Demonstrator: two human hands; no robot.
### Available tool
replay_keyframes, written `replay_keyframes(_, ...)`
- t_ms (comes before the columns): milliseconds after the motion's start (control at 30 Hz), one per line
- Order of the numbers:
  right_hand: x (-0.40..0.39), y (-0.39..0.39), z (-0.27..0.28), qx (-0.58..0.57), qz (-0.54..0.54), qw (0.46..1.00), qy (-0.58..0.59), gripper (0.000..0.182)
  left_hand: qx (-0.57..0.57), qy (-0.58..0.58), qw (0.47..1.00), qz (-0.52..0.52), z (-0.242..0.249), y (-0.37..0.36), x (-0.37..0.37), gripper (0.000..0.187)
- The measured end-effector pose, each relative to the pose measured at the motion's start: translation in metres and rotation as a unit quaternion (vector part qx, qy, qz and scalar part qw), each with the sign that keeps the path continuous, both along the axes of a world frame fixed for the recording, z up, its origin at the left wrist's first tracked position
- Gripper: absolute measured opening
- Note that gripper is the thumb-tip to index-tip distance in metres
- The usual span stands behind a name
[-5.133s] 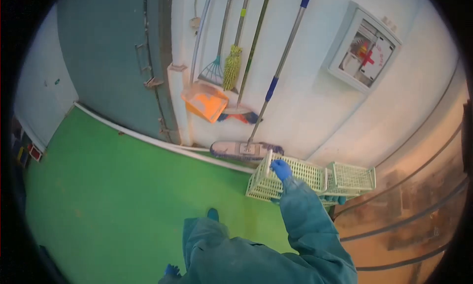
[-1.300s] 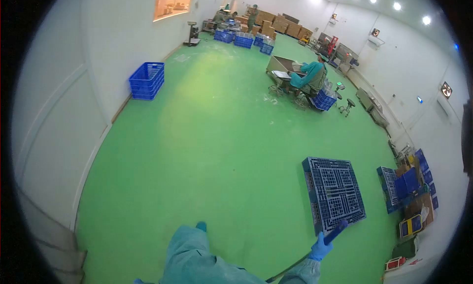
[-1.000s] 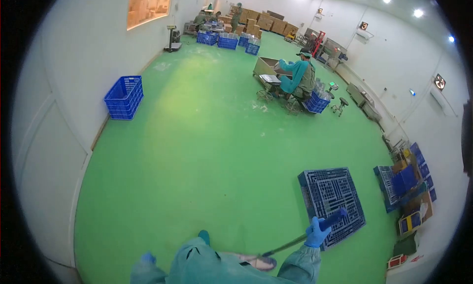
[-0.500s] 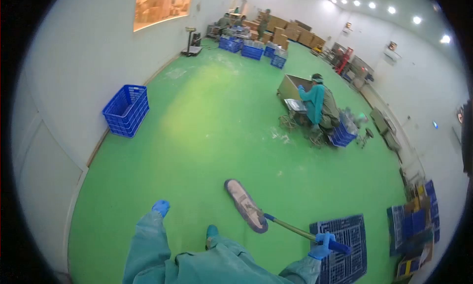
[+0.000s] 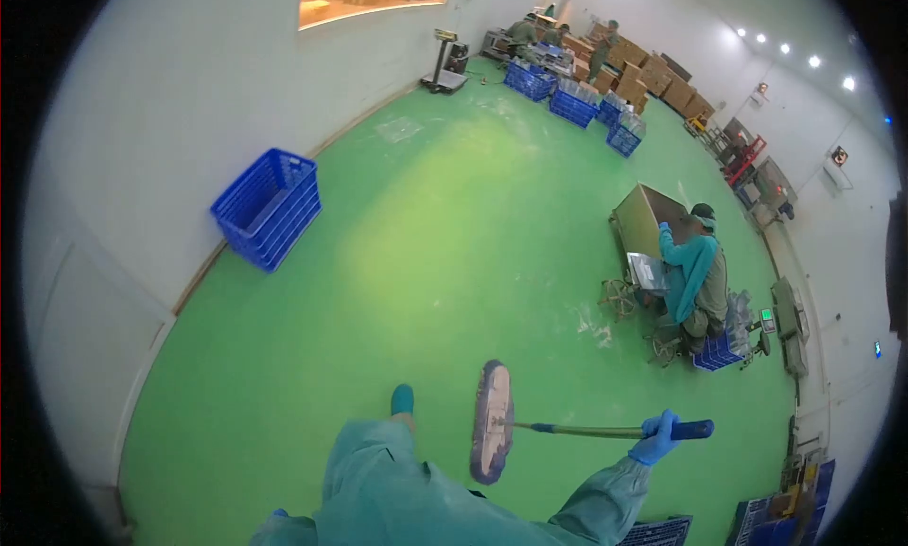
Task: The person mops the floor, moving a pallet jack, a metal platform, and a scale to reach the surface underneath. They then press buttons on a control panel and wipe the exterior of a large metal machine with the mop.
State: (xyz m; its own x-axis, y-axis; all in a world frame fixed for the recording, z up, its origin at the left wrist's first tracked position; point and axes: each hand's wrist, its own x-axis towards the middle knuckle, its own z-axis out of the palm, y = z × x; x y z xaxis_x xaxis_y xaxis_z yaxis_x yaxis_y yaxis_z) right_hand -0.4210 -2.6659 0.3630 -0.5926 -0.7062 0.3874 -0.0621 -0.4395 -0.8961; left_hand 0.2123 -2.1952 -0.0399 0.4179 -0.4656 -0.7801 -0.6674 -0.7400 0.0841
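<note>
My right hand (image 5: 654,438), in a blue glove, is wrapped round the upper handle of a dust mop (image 5: 586,431), just below its dark blue grip end. The long mop head (image 5: 491,423), pale on top with a purple-grey fringe, lies on the green floor ahead of me. Only a small bit of my left hand (image 5: 280,514) shows, low at the left by the green gown; its fingers are hidden. A teal shoe (image 5: 403,400) of mine is on the floor left of the mop head.
A blue crate (image 5: 268,210) stands by the left wall. To the right a seated person (image 5: 695,272) works at a metal bin (image 5: 648,215). Blue pallets (image 5: 657,532) lie at lower right. Farther back are a platform scale (image 5: 445,63), several blue crates (image 5: 573,108), cartons and other people.
The view has turned left and moved forward. The mop head has swung from a slant to nearly straight ahead. My left hand has dropped back mostly out of sight, and the pallet has slid toward the bottom edge.
</note>
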Motion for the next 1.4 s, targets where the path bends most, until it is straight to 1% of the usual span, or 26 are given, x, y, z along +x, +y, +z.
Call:
replay_keyframes(133,0.025,-0.117,0.005,0.037,-0.056,0.998,0.008,0.022,-0.217,-0.074,0.962,-0.151,-0.015,-0.188,-0.024,0.025)
replay_keyframes(167,0.042,-0.141,0.011,0.06,-0.047,0.997,0.014,0.021,-0.131,-0.082,0.982,-0.11,0.0,-0.277,-0.02,0.024)
replay_keyframes(200,0.054,-0.171,0.012,0.08,-0.037,0.996,0.017,0.021,-0.115,0.049,0.992,0.006,-0.012,-0.359,0.001,0.026)
replay_keyframes(233,0.051,-0.196,0.005,0.101,-0.018,0.994,0.034,0.02,-0.097,-0.023,0.972,-0.214,0.019,-0.45,0.008,0.029)
replay_keyframes(267,0.061,-0.218,0.009,0.098,-0.02,0.995,0.03,0.02,-0.187,-0.023,0.966,-0.177,0.005,-0.516,0.02,0.03)
replay_keyframes(300,0.074,-0.239,0.017,0.107,-0.038,0.993,0.042,0.021,-0.209,0.028,0.977,0.022,0.058,-0.584,0.013,0.033)
replay_keyframes(333,0.084,-0.265,0.024,0.116,-0.056,0.99,0.054,0.021,-0.308,0.046,0.95,0.018,0.052,-0.643,0.021,0.036)
replay_keyframes(433,0.091,-0.352,0.026,0.065,-0.088,0.991,0.074,0.02,-0.382,0.15,0.902,0.138,0.131,-0.799,0.015,0.034)
replay_keyframes(500,0.116,-0.407,0.043,0.069,-0.069,0.992,0.082,0.02,-0.392,0.17,0.888,0.169,0.137,-0.87,0.017,0.033)
replay_keyframes(600,0.154,-0.487,0.071,0.077,-0.018,0.993,0.093,0.019,-0.35,0.137,0.916,0.142,0.129,-0.934,0.009,0.035)
replay_keyframes(667,0.188,-0.546,0.086,0.073,0.015,0.994,0.082,0.018,-0.314,0.108,0.943,0.03,0.125,-0.97,-0.006,0.037)
replay_keyframes(733,0.227,-0.604,0.108,0.05,0.113,0.989,0.081,0.018,-0.321,0.144,0.936,-0.031,0.103,-1.007,-0.018,0.038)
replay_keyframes(800,0.269,-0.655,0.119,0.064,0.122,0.989,0.054,0.016,-0.305,0.19,0.933,-0.018,0.162,-1.045,-0.033,0.042)
replay_keyframes(867,0.305,-0.704,0.122,0.001,0.266,0.961,0.08,0.016,-0.313,0.211,0.925,-0.03,0.168,-1.094,-0.039,0.044)
replay_keyframes(933,0.337,-0.751,0.132,-0.001,0.294,0.952,0.088,0.009,-0.326,0.231,0.916,-0.034,0.187,-1.148,-0.044,0.046)
replay_keyframes(1000,0.357,-0.803,0.134,-0.025,0.524,0.841,0.134,0.013,-0.44,0.238,0.863,-0.072,0.228,-1.198,-0.048,0.043)
replay_keyframes(1033,0.371,-0.83,0.138,-0.02,0.559,0.819,0.13,0.016,-0.461,0.314,0.826,-0.085,0.191,-1.236,-0.052,0.046)
replay_keyframes(1067,0.386,-0.856,0.143,-0.014,0.593,0.796,0.125,0.02,-0.495,0.351,0.777,-0.168,0.197,-1.278,-0.05,0.05)
replay_keyframes(1100,0.41,-0.881,0.144,-0.111,0.606,0.774,0.148,0.017,-0.522,0.393,0.717,-0.243,0.201,-1.32,-0.048,0.055)
replay_keyframes(1133,0.431,-0.908,0.147,-0.205,0.611,0.746,0.166,0.015,-0.548,0.389,0.634,-0.383,0.259,-1.36,-0.039,0.061)
replay_keyframes(1167,0.441,-0.939,0.159,-0.166,0.688,0.671,0.222,0.013,-0.55,0.39,0.637,-0.372,0.284,-1.381,-0.04,0.061)
replay_keyframes(1233,0.469,-0.994,0.176,-0.176,0.711,0.632,0.252,0.013,-0.622,0.343,0.662,-0.239,0.316,-1.429,-0.035,0.063)
replay_keyframes(1267,0.478,-1.014,0.182,-0.186,0.725,0.6,0.283,0.014,-0.62,0.346,0.667,-0.227,0.315,-1.452,-0.04,0.063)
replay_keyframes(1333,0.494,-1.056,0.193,-0.185,0.747,0.599,0.22,0.015,-0.561,0.417,0.684,-0.209,0.316,-1.504,-0.041,0.068)
replay_keyframes(1367,0.5,-1.076,0.205,-0.2,0.769,0.562,0.228,0.016,-0.565,0.352,0.72,-0.2,0.318,-1.528,-0.039,0.047)
replay_keyframes(1400,0.505,-1.097,0.215,-0.22,0.789,0.523,0.235,0.017,-0.56,0.351,0.725,-0.195,0.319,-1.555,-0.041,0.047)
